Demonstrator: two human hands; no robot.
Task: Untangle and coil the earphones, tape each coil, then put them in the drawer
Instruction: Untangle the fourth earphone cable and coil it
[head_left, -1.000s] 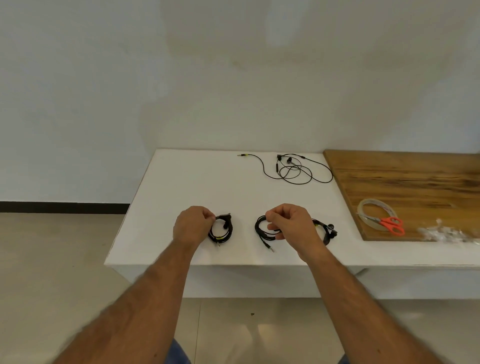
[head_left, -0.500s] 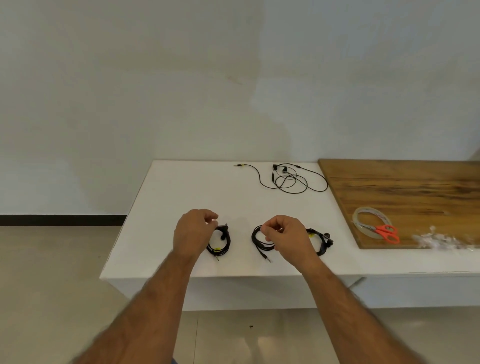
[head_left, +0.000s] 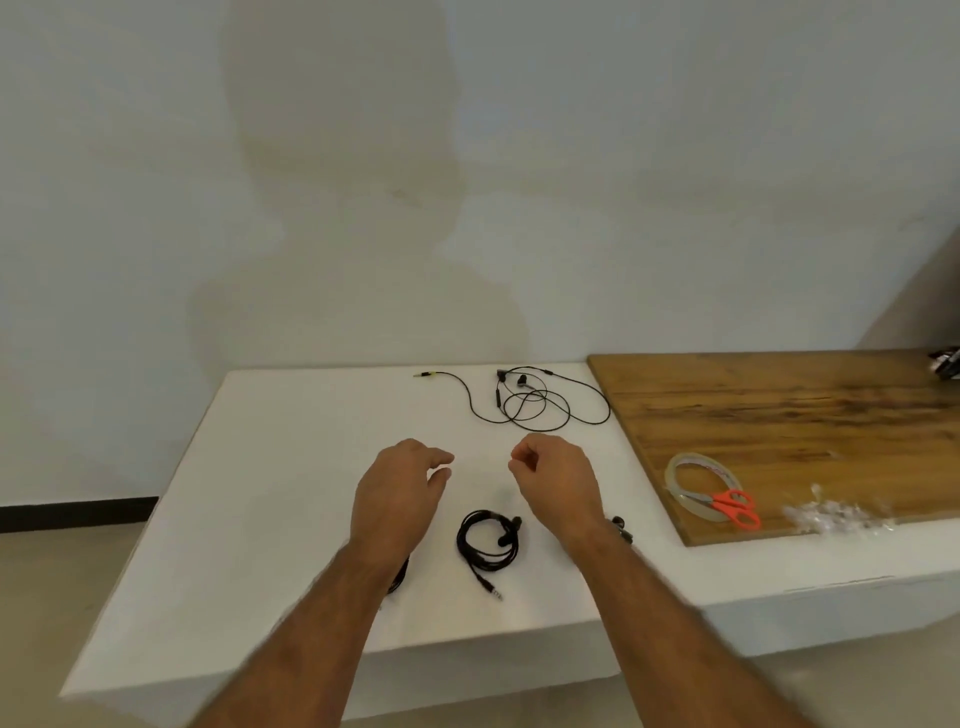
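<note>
Earphones: one coil (head_left: 397, 574) lies mostly hidden under the left forearm; a second coil (head_left: 487, 540) sits between the wrists. Left hand (head_left: 397, 493) is spread and empty; right hand (head_left: 558, 480) is loosely curled, grasping nothing. Risk: untaped coils may spring loose. A third coil (head_left: 621, 530) is barely visible.
</note>
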